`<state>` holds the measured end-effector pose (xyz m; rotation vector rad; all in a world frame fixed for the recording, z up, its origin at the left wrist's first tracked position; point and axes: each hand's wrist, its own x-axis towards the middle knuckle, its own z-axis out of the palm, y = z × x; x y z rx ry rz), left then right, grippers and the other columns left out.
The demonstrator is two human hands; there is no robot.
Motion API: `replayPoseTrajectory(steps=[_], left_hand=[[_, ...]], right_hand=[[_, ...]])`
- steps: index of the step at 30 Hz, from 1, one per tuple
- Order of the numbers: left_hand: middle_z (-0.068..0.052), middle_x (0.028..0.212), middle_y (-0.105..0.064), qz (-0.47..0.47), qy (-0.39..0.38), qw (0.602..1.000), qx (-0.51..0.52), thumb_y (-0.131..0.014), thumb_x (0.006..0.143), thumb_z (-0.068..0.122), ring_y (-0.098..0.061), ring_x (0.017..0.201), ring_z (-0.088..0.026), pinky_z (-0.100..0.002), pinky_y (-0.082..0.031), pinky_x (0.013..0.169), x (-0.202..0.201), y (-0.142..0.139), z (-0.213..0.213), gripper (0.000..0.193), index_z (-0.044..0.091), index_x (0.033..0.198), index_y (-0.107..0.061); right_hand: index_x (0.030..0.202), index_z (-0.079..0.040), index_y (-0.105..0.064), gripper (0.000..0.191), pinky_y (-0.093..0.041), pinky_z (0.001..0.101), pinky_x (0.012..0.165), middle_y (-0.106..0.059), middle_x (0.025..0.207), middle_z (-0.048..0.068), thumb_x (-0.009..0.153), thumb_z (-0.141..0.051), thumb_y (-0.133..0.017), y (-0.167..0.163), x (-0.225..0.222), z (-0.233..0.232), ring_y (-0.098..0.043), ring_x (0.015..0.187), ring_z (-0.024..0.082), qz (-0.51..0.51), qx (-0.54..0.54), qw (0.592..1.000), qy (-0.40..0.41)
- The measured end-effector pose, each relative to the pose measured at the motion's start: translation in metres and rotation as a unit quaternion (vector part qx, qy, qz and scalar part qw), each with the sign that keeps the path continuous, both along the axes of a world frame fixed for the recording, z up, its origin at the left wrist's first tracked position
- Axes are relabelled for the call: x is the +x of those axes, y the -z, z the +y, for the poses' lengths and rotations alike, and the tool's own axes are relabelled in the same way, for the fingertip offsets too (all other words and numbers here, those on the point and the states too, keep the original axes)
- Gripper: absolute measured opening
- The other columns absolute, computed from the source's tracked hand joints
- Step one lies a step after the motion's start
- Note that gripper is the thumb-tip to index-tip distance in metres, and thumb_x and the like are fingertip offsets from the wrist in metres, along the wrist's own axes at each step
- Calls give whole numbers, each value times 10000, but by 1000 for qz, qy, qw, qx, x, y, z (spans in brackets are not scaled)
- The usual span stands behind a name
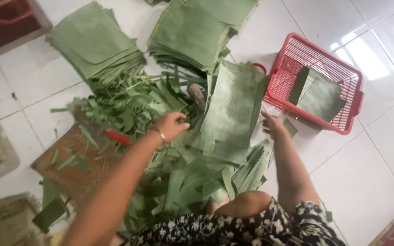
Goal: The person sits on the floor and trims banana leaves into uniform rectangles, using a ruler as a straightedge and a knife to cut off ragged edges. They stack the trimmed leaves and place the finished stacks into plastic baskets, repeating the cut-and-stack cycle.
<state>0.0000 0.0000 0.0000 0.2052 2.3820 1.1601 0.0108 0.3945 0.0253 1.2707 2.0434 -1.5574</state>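
Loosely curled, the left hand (172,125) was seen resting on the heap of leaf trimmings (128,107), though whether anything was pinched in its fingers could not be told through the blur. A thin bangle (160,134) was worn at its wrist. The right hand (272,124) was spread open, fingers apart, with nothing clasped, beside the right edge of the large cut banana leaf (232,107).

That leaf was laid on the white tiled floor (370,182) between the two hands, its long axis running away from the person and tilted slightly rightward toward the red basket (315,82). It appeared pale green, roughly rectangular, finely ribbed crosswise, with a ragged far edge.

Two stacks of squared leaves (96,43) lay farther off, near the floor's upper edge. Folded leaf pieces (318,93) were held in the basket. A red-handled tool (117,137) lay on a brown board (76,171) near the left forearm.
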Motion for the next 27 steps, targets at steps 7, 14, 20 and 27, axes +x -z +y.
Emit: replayPoseTrajectory(steps=[7, 14, 20, 27], left_hand=[[-202, 1355, -644, -61, -164, 979, 103, -776, 834, 417, -709, 1113, -300, -404, -545, 971, 16, 21, 84, 777, 37, 1452, -499], [-259, 1401, -568, -28, -176, 981, 71, -788, 854, 437, -564, 1267, -411, -468, -454, 1049, 23, 21, 95, 808, 26, 1474, -474], [-226, 1341, -684, -43, -150, 985, 75, -719, 844, 467, -643, 1259, -367, -424, -502, 1083, 24, 25, 108, 692, 28, 1370, -619], [-287, 1394, -556, -5, -151, 987, 61, -803, 854, 413, -533, 1288, -425, -485, -430, 1075, 21, 19, 125, 778, -27, 1419, -499]], right_hand=[[1238, -21, -690, 501, -576, 385, 890, -714, 1212, 102, 852, -332, -768, 13, -27, -33, -707, 1025, 226, 131, -213, 968, 36], [1189, 25, -698, 457, -568, 393, 858, -725, 1141, 118, 851, -268, -795, -3, -32, -46, -700, 995, 239, 101, -179, 978, 19], [1179, 51, -662, 355, -592, 417, 846, -717, 1097, 150, 868, -98, -750, 10, -34, -38, -709, 979, 285, 107, -260, 960, 8], [1329, 0, -537, 592, -531, 487, 870, -692, 1114, 287, 762, 81, -684, 12, -45, -52, -665, 1048, 430, 210, 260, 917, -219]])
